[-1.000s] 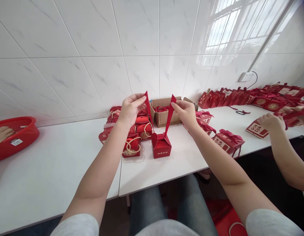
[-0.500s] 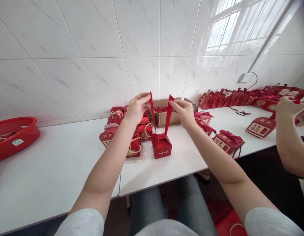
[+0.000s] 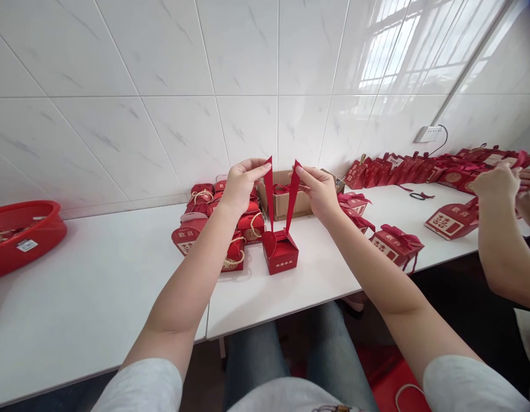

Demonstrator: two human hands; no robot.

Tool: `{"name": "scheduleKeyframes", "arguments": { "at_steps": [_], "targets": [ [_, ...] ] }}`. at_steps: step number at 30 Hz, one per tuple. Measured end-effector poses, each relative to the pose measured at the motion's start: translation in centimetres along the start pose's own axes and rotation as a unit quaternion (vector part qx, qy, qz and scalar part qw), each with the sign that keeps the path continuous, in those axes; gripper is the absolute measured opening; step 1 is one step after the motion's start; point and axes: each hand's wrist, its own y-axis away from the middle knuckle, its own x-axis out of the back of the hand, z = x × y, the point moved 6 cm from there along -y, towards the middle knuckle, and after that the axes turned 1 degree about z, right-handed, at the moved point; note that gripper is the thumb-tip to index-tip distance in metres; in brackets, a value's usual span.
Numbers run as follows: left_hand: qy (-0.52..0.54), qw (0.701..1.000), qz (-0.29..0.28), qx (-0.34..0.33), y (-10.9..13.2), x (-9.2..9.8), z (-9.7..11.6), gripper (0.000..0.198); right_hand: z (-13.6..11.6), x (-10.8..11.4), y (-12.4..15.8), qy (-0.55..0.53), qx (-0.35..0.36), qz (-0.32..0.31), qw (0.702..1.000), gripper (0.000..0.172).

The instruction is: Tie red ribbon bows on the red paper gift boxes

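Left hand and right hand each pinch a red ribbon end above the small box at centre frame — tying seems in hand, probably calling next for even crossing.

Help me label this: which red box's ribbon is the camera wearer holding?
The box before the cardboard carton: left hand and right hand each raise one ribbon end; neighbours show gold cords or tied bows.

Glossy white tiled wall with a reflected, apparently barred window, behind a white table
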Motion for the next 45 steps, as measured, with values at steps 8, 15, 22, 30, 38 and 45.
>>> {"name": "scheduleKeyframes", "arguments": {
  "at_steps": [8, 15, 22, 30, 38, 45],
  "targets": [
    [-0.006, 0.999, -0.035, -0.016, -0.1, -1.2, 0.6, 0.019, -0.1, -0.7, -0.2, 0.033, 0.016, -0.007, 0.999, 0.024],
    [-0.105, 0.992, -0.053, -0.038, -0.6, -2.3, 0.2, 0.02, -0.1, -2.3, -0.9, 0.065, 0.027, -0.074, 0.995, 0.021],
    [-0.141, 0.984, -0.027, -0.105, -0.8, -2.2, 0.7, 0.021, 0.7, -2.5, -1.1, -0.012, -0.072, -0.143, 0.987, 0.029],
    [-0.21, 0.96, -0.01, -0.182, 0.4, -2.6, 1.7, 0.028, 1.8, -2.4, -1.6, -0.062, -0.161, -0.146, 0.974, 0.021],
    [-0.099, 0.977, -0.173, 0.082, 1.2, -2.5, -3.2, 0.027, 1.0, -1.9, -1.8, 0.001, -0.08, -0.163, 0.983, 0.032],
    [0.022, 0.965, -0.154, 0.21, 1.2, -1.2, -5.3, 0.021, -0.7, -1.6, -0.8, 0.316, 0.167, -0.299, 0.885, 0.025]
  ]
}}
